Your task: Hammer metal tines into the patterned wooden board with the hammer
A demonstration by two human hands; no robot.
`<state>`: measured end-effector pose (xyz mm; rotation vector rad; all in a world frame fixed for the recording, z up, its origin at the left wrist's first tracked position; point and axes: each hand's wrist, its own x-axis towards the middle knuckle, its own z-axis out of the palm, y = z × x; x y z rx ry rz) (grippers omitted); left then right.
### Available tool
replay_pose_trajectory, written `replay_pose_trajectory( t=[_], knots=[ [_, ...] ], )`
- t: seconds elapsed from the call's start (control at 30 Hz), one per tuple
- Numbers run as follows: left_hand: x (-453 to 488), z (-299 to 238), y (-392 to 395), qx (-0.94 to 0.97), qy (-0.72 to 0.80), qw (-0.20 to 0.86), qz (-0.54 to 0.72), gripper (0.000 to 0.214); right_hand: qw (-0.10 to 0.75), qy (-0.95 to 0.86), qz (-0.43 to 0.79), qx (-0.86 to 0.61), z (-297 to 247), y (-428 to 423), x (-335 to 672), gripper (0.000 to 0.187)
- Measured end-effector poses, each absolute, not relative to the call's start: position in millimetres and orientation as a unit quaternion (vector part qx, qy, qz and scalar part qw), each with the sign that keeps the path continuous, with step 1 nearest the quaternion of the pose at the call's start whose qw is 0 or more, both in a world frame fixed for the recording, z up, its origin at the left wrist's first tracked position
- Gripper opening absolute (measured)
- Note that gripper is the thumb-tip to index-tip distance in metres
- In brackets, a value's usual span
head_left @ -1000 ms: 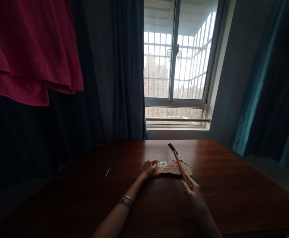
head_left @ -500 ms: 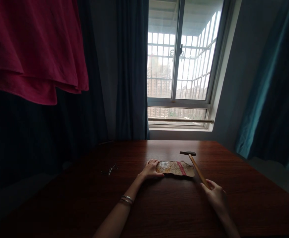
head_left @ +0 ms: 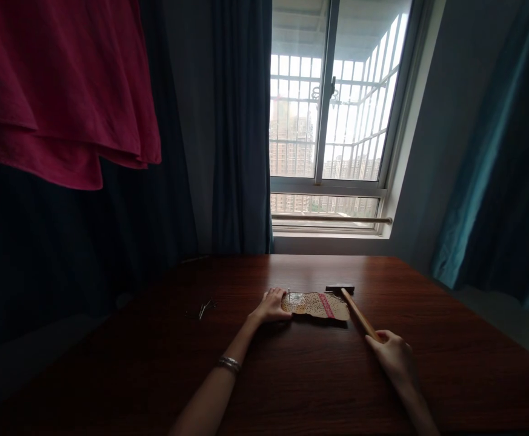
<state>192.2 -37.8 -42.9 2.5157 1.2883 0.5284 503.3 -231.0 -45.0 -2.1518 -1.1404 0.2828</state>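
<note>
A flat light-brown piece [head_left: 316, 304] with many small dots and a pink stripe lies on the dark wooden table [head_left: 291, 375]. A thin nail [head_left: 288, 293] stands upright near its left end. My left hand [head_left: 271, 306] rests on that left end, fingers curled beside the nail. My right hand [head_left: 394, 356] grips the wooden handle of a hammer [head_left: 352, 306], whose dark head lies low at the table just behind the right end of the piece.
A few loose nails [head_left: 204, 309] lie on the table to the left. Behind the table is a barred window [head_left: 332, 121] with dark blue curtains [head_left: 237, 127] on both sides. A red cloth [head_left: 59, 91] hangs at upper left.
The hammer was raised over the piece a second ago; it has swung to the right and down, its head now low by the piece's right end. My left hand stayed at the nail.
</note>
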Motion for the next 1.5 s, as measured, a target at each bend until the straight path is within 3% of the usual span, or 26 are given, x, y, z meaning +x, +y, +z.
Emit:
replay_pose_trajectory(
  t=[0.3, 0.87, 1.03, 1.27, 1.33, 1.5],
  knots=[
    [189, -40, -40, 0.866, 0.444, 0.151, 0.176, 0.075, 0.302, -0.461, 0.061, -0.832, -48, -225, 491, 0.035],
    [181, -35, -37, 0.863, 0.440, 0.202, 0.143, 0.113, 0.269, -0.486, 0.018, -0.831, -72, -217, 493, 0.025],
    [166, -22, -42, 0.856, 0.451, 0.197, 0.161, 0.087, 0.273, -0.494, 0.015, -0.825, -77, -217, 496, 0.026],
    [84, 9, -53, 0.795, 0.592, -0.003, 0.133, 0.025, 0.269, -0.506, 0.018, -0.820, -81, -216, 500, 0.026],
    [48, 20, -49, 0.746, 0.661, -0.025, 0.075, 0.019, 0.268, -0.513, 0.028, -0.815, -82, -214, 503, 0.027],
    [-29, 30, -35, 0.665, 0.746, 0.042, 0.011, 0.017, 0.266, -0.529, 0.063, -0.803, -85, -210, 512, 0.029]
  ],
)
